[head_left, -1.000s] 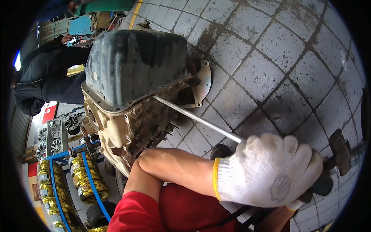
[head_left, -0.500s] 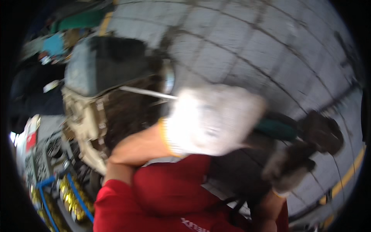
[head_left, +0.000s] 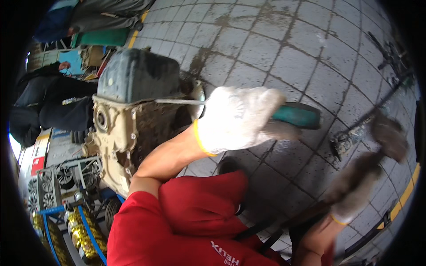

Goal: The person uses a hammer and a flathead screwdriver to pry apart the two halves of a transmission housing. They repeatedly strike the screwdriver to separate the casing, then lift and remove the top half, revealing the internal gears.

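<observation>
My left hand [head_left: 239, 117], in a white knit glove with a yellow cuff, is closed round a screwdriver with a teal handle [head_left: 306, 116]. Its long metal shaft points left, and the tip meets the seam between a dark oil pan [head_left: 138, 73] and a tan engine block [head_left: 113, 142]. Lower right, my gloved right hand [head_left: 361, 188] grips a hammer [head_left: 389, 137], blurred by motion. The hammer head is raised to the right of the screwdriver handle, apart from it.
Grey tiled floor [head_left: 248, 40] spreads beyond the engine. People in dark clothes [head_left: 53, 95] are at the left, near a green bin [head_left: 100, 38]. Wheels on a rack [head_left: 64, 177] and gold-wrapped cylinders [head_left: 82, 230] stand lower left. Metal parts [head_left: 355, 137] lie on the right.
My right hand and the hammer have swung right, farther from the screwdriver handle. The screwdriver now lies more level in my left hand, its tip still at the pan seam.
</observation>
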### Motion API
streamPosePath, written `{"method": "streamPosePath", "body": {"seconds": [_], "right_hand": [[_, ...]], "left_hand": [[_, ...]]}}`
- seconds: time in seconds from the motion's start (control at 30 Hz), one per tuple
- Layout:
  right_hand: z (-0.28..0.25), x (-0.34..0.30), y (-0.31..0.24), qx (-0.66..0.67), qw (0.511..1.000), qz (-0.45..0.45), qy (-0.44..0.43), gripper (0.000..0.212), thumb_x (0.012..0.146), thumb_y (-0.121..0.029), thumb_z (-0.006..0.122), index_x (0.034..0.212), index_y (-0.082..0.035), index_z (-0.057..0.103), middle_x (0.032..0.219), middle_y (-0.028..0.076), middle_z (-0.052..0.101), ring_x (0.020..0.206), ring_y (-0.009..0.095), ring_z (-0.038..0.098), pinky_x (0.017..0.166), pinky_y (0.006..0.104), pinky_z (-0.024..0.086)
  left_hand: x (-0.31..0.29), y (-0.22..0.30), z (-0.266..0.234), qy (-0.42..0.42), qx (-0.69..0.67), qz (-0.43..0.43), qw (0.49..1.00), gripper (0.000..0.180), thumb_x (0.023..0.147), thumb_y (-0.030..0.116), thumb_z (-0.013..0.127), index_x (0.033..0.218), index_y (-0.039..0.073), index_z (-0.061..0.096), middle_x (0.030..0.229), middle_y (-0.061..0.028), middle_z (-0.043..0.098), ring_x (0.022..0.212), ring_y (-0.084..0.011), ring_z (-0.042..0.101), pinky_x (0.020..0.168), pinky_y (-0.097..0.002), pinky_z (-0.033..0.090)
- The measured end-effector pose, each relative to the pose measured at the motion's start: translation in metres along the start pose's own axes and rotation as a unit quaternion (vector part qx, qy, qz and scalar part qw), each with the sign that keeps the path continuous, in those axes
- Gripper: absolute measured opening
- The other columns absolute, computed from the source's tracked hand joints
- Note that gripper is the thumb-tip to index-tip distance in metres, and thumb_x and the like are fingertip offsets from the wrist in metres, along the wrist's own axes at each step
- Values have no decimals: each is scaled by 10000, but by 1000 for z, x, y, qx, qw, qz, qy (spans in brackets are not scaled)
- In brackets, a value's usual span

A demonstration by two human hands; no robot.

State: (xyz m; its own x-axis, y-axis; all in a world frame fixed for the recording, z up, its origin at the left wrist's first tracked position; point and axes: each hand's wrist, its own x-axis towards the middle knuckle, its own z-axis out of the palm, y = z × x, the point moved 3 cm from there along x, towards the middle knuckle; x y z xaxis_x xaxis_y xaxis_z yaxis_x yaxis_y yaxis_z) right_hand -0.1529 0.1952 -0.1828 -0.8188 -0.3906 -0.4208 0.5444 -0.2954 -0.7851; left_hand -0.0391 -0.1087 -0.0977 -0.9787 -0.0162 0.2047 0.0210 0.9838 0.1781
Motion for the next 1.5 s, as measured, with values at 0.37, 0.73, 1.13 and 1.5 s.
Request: {"method": "streamPosePath", "body": {"seconds": [0.37, 0.73, 1.13, 1.5], "right_hand": [[12, -21, 33, -37, 994, 46, -90, 679, 1118, -768, 583, 1145, -89, 603, 613, 27, 540, 374, 166, 466, 310, 349, 416], [24, -13, 38, -170, 982, 50, -65, 677, 1167, -737, 505, 1162, -74, 642, 626, -11, 550, 404, 96, 452, 352, 284, 351], [23, 2, 46, -175, 982, 65, -13, 638, 1171, -724, 507, 1156, -98, 632, 613, -27, 498, 393, 114, 446, 347, 312, 353], [16, 32, 59, -151, 986, 65, -6, 541, 1196, -618, 553, 1078, -100, 657, 635, -27, 501, 405, 103, 440, 372, 296, 394]], "left_hand": [[-4, -4, 13, 41, -24, 17, 999, 519, 883, 580, 912, 1040, 125, 719, 740, -58, 679, 616, -291, 727, 532, -417, 546], [-4, -5, 19, 32, -17, 4, 999, 533, 867, 623, 912, 1009, 141, 733, 734, -44, 686, 625, -259, 734, 526, -397, 538], [7, -8, 14, -30, -45, -50, 997, 507, 854, 492, 992, 1080, 85, 790, 800, -102, 755, 671, -305, 762, 591, -404, 588], [3, -24, 42, 21, 13, -3, 1000, 483, 888, 593, 902, 1001, 150, 747, 762, -22, 665, 606, -240, 711, 519, -386, 529]]}}
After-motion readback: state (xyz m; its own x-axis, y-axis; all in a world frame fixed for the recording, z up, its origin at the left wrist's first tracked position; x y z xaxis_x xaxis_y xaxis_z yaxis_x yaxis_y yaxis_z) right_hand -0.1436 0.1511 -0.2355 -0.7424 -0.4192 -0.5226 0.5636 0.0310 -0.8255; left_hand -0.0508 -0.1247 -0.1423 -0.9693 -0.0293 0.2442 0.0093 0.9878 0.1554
